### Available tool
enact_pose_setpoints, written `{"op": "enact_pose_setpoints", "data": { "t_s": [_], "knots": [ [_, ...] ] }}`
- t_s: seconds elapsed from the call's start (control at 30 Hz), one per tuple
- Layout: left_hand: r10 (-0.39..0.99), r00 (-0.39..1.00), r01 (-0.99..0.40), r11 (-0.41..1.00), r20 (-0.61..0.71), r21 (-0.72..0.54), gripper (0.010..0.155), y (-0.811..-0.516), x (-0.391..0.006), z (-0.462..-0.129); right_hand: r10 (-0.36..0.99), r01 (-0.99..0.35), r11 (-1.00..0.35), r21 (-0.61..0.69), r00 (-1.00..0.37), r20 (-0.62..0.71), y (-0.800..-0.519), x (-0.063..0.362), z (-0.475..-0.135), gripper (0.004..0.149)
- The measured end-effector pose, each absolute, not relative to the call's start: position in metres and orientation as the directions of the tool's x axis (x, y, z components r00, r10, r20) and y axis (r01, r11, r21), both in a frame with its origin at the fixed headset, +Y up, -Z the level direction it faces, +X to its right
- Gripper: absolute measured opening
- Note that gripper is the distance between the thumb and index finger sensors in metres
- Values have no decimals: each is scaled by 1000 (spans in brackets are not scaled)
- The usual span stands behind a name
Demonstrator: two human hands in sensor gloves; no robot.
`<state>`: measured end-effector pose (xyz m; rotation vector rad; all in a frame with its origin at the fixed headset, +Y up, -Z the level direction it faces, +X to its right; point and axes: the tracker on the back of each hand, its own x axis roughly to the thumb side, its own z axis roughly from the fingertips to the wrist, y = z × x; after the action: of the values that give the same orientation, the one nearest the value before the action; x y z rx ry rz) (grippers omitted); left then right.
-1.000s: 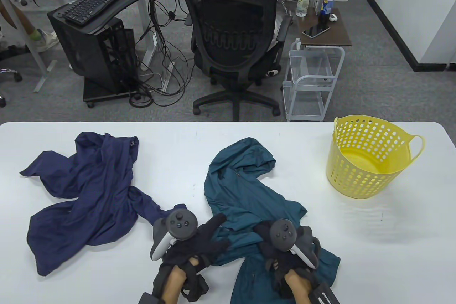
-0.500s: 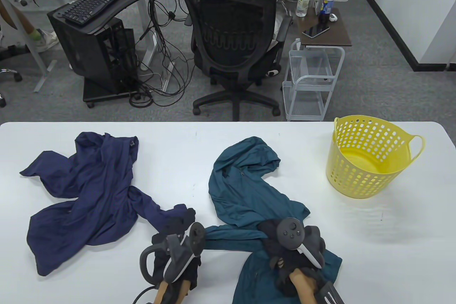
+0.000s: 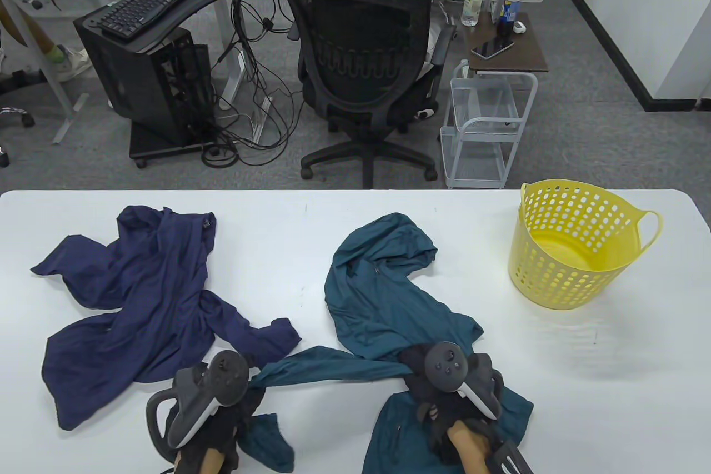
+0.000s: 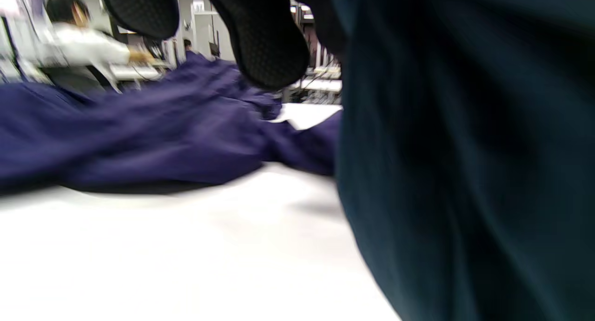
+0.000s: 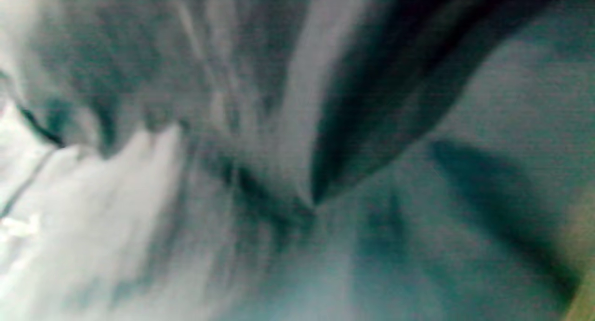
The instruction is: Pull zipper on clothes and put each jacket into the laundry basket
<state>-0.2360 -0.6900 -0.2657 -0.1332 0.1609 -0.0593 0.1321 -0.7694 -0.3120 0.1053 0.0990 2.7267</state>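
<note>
Left hand grips stretched sleeve of thin teal jacket at table front; right hand clutches its bunched middle. Crumpled navy jacket untouched at left. Perforated yellow plastic laundry basket empty; zipping, both drops remain.

The teal jacket is being stretched sideways: one part of it is being drawn out into a long, taut band toward the table's near-left, where it was bunched at the jacket's near end a second ago. The left hand, gripping that band's end, is being carried leftward along the near edge, from beside the jacket's body to a spot just beside the navy jacket's near sleeve; a loose teal flap is now hanging below it. The jacket's hood end is being shifted slightly rightward. The right hand is being kept pressed on the jacket's near part, barely displaced.
</note>
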Motion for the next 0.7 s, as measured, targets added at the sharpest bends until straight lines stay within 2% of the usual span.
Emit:
{"op": "enact_pose_setpoints", "data": {
  "t_s": [0.07,0.13,0.2,0.27,0.33,0.4,0.5,0.6,0.7],
  "knots": [
    [-130,977,85,965,-170,-248,64,-686,-248,-262,394,-388,-918,83,-917,63,-769,131,-312,45],
    [-133,964,48,938,-229,-343,63,-682,-264,-258,393,-388,-918,84,-917,63,-769,131,-312,46],
    [-136,954,14,911,-269,-412,61,-680,-281,-255,395,-388,-917,90,-916,68,-770,130,-311,46],
    [-174,933,22,902,-316,-430,60,-682,-298,-251,387,-381,-921,88,-919,71,-769,129,-311,46],
    [-174,928,-2,881,-328,-473,69,-691,-309,-249,393,-383,-917,111,-916,77,-769,128,-311,50],
    [-97,943,-83,858,-318,-508,80,-702,-312,-249,404,-388,-907,160,-911,78,-767,128,-312,56],
    [-31,962,-111,862,-270,-495,87,-708,-299,-252,459,-422,-869,257,-882,104,-758,131,-310,65],
    [27,977,-117,898,-212,-425,82,-699,-272,-258,581,-522,-794,312,-802,137,-739,144,-309,66],
    [117,981,-161,937,-157,-309,73,-687,-239,-265,750,-720,-657,225,-654,95,-724,174,-307,59]
  ]
}}
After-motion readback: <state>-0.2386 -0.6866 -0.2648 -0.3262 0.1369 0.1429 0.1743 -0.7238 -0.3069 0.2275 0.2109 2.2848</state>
